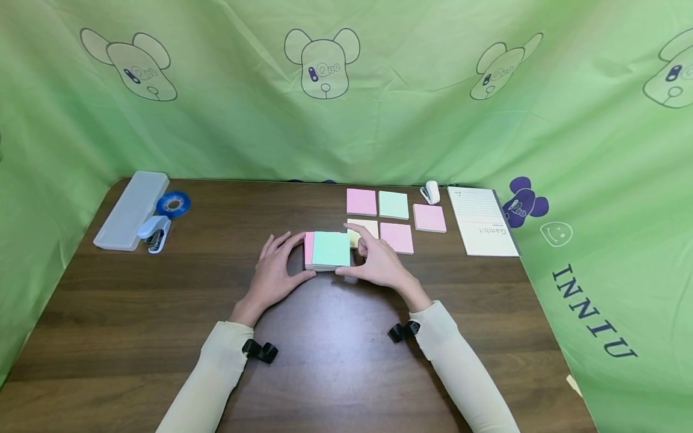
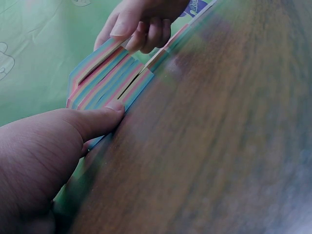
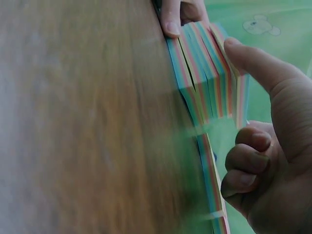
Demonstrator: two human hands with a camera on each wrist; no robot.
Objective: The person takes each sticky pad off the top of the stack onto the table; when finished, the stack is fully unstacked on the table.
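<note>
A stack of sticky note pads (image 1: 331,251) stands on the table between both hands, a mint green pad on top and a strip of pink showing at its left. Its striped edges (image 3: 199,73) show blue, pink and yellow layers, and the upper pads sit slightly out of line. My left hand (image 1: 273,273) holds the stack's left side, with the thumb (image 2: 109,114) low on the front and the fingers behind. At the right side, my right hand (image 1: 381,261) grips the upper part between thumb (image 3: 243,51) and index finger, its other fingers curled in.
Behind the right hand lie several pads, among them a pink pad (image 1: 397,239) and a yellow pad (image 1: 370,226) partly covered by the index finger. A white stapler (image 1: 431,192) and a notebook (image 1: 479,219) are farther right. At left are a plastic case (image 1: 132,210), blue tape (image 1: 181,204) and another stapler (image 1: 154,231).
</note>
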